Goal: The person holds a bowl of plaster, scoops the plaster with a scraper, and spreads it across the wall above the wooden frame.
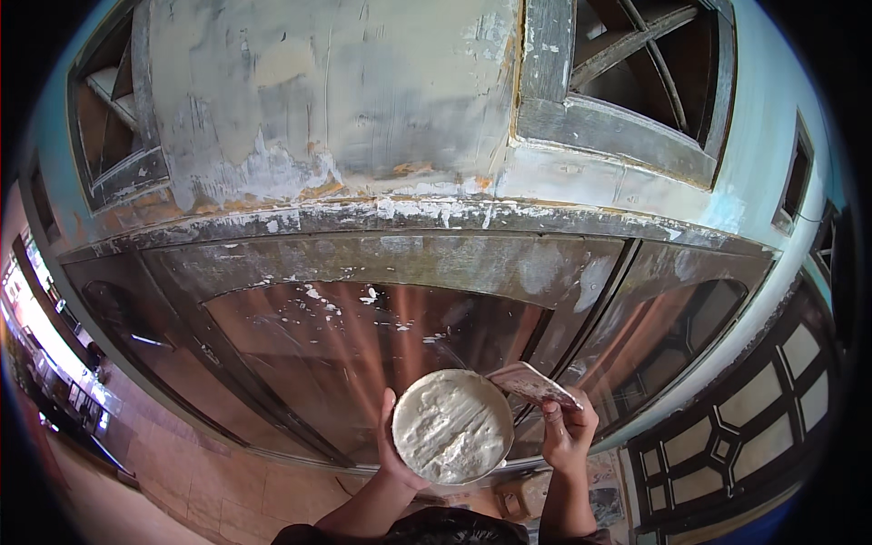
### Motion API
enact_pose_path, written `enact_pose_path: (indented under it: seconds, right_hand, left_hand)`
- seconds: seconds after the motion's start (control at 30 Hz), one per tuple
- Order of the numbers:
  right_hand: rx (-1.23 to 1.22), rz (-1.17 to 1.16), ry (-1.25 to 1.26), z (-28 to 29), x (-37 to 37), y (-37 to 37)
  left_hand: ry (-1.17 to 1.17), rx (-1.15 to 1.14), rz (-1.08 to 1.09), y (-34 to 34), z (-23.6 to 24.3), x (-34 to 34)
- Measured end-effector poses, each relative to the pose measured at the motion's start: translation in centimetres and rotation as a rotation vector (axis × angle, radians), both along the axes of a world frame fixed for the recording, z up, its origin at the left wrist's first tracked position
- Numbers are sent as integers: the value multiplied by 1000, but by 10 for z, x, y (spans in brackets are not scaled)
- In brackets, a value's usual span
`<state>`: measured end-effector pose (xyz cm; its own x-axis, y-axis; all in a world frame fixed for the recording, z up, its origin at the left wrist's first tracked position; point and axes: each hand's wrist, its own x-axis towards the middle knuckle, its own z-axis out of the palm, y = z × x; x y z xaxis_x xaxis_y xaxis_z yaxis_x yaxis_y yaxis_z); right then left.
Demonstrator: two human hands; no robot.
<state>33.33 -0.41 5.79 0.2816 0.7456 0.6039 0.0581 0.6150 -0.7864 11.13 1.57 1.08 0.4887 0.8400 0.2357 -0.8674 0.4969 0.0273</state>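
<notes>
My left hand [394, 452] is wrapped round the left side of a round tub [510, 434], held up at the lower middle. White putty [450, 425] with a rough, streaked surface fills it. To its right, my right hand [569, 434] grips a flat, broad spreader [531, 383] between thumb and fingers. The spreader is smeared with pale putty, and its far end lies close to the tub's upper right rim; whether they touch, I cannot tell. Ahead and above is a wall panel [318, 82] with grey and white patches of filler.
Below the wall runs a dark wooden door frame [381, 259] with glass panes [300, 341], spattered white. Lattice vents [636, 68] flank the wall panel. A dark door with pale panes [754, 400] stands at right. Tiled floor [195, 454] stretches to the left.
</notes>
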Motion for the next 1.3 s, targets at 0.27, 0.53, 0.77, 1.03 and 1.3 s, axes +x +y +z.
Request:
enact_pose_path:
  seconds: [0.27,0.53,0.77,1.03,1.3]
  right_hand:
    - [78,35,-239,-12,8,3]
    - [-122,-150,-714,-35,29,9]
    - [227,-12,-457,-9,16,-15]
    - [-178,-207,-703,-52,35,-8]
    - [-229,281,623,-31,41,-16]
  left_hand:
    - [-22,11,8,1,-1,-1]
    - [3,15,53,-3,1,-6]
    - [23,13,47,-3,-5,-8]
    - [-22,53,60,-4,1,-7]
    - [102,0,143,-9,2,-5]
